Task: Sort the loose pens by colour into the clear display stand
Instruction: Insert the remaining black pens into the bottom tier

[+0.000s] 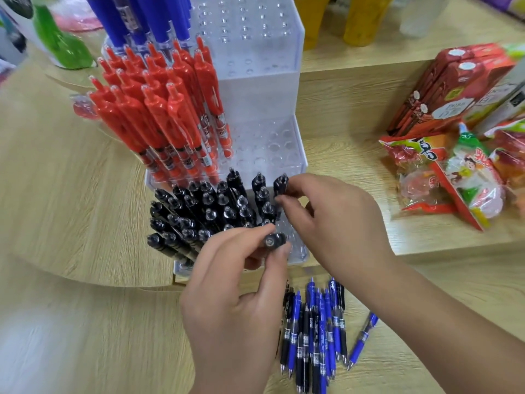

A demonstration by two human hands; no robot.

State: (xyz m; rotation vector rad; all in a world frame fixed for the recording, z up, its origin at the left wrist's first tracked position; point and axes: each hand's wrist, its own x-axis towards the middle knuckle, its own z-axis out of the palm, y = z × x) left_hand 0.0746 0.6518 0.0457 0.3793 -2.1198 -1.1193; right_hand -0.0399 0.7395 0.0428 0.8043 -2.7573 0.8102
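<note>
The clear stepped display stand (267, 89) stands on a wooden counter. Blue pens (147, 21) fill its top tier at the left, red pens (159, 109) the middle tier, black pens (204, 211) the bottom tier. My left hand (238, 302) pinches the top of a black pen (274, 240) over the bottom tier's right side. My right hand (338, 223) grips the top of another black pen (280, 184) at the back right of the black group. A loose pile of blue and black pens (315, 331) lies on the lower surface below my hands.
Snack packets (466, 177) and red cartons (446, 89) lie at the right. Yellow cups (363, 18) stand behind the stand, a green object (62, 44) at the far left. One blue pen (365, 339) lies apart from the pile. The stand's right-hand holes are unfilled.
</note>
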